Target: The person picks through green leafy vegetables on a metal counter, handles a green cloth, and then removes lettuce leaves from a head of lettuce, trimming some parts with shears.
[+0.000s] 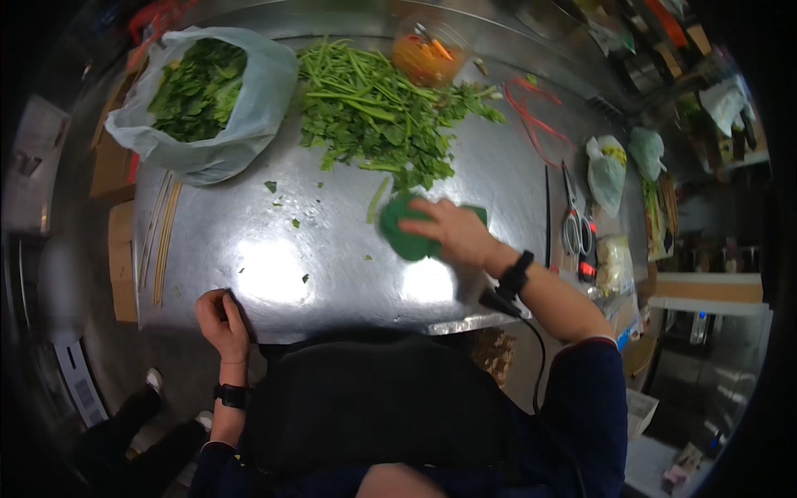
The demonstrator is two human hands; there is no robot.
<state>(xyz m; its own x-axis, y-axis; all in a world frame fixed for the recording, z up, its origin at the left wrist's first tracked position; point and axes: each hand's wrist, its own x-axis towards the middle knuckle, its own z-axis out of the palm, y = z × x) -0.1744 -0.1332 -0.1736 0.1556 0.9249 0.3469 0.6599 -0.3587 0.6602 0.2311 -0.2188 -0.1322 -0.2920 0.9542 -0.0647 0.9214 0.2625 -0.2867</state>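
My right hand presses a green cloth on the stainless steel table, its fingers spread over the top; the hand is slightly blurred. Just beyond the cloth lies a heap of leafy green herbs with long stems, with a loose green stem beside it. My left hand rests at the table's near edge, its fingers curled and nothing seen in them. A white plastic bag full of green leaves stands at the back left. Small leaf scraps are scattered on the steel.
Thin sticks lie along the left edge. A clear container of orange food stands at the back. To the right are red string, scissors and tied plastic bags. A black cable hangs near my right arm. Another person's legs show at lower left.
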